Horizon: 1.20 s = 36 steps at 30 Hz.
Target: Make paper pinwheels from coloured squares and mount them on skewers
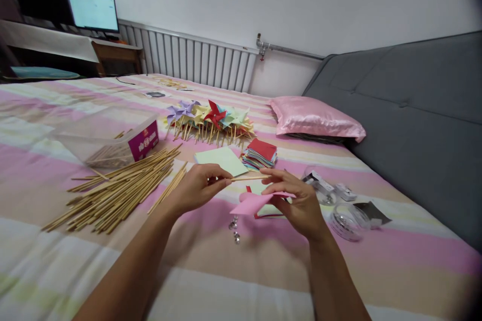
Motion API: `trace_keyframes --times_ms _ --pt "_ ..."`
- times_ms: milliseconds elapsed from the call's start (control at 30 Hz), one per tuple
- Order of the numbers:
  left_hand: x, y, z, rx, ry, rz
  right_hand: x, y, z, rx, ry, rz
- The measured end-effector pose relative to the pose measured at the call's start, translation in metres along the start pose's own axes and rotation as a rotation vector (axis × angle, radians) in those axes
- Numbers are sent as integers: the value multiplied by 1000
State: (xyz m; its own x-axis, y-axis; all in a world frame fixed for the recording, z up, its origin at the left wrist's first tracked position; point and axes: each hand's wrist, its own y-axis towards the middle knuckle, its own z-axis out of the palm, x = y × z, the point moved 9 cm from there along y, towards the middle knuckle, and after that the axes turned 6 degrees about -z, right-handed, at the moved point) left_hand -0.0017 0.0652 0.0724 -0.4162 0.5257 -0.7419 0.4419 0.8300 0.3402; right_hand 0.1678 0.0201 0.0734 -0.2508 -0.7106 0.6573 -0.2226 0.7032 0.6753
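My left hand (pixel 198 186) pinches one end of a thin wooden stick (pixel 248 178) that lies level between both hands. My right hand (pixel 295 200) touches the stick's other end with its fingertips and holds a folded pink paper (pixel 250 204) beneath it. Both hands hover over a striped bed (pixel 226 271). A few small silver pins (pixel 235 228) lie on the cover just below the pink paper. A light green sheet (pixel 222 159) and a stack of coloured paper squares (pixel 259 154) rest just beyond the hands.
A loose pile of wooden sticks (pixel 120 185) spreads at the left beside a clear plastic box (pixel 113 140). Finished paper pinwheels (pixel 211 118) lie farther back. Clear round containers (pixel 344 220) sit at the right. A pink pillow (pixel 316 118) and grey headboard (pixel 422 120) bound the right side.
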Motion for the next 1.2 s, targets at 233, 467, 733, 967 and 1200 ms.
trace_keyframes --times_ms 233,467,733,967,1200 --pt "-3 -3 2 66 32 5 13 1 2 -38 -191 -156" --pt "-12 -6 -2 65 90 30 20 -1 -2 -91 -260 -196" --pt "-13 -6 -5 17 118 57 22 -1 -3 -130 -256 -210" --pt "-18 -7 -7 -3 151 103 23 -3 -4 -160 -283 -205" --pt "-21 -8 -10 -26 169 119 25 -2 -3 -167 -296 -223"
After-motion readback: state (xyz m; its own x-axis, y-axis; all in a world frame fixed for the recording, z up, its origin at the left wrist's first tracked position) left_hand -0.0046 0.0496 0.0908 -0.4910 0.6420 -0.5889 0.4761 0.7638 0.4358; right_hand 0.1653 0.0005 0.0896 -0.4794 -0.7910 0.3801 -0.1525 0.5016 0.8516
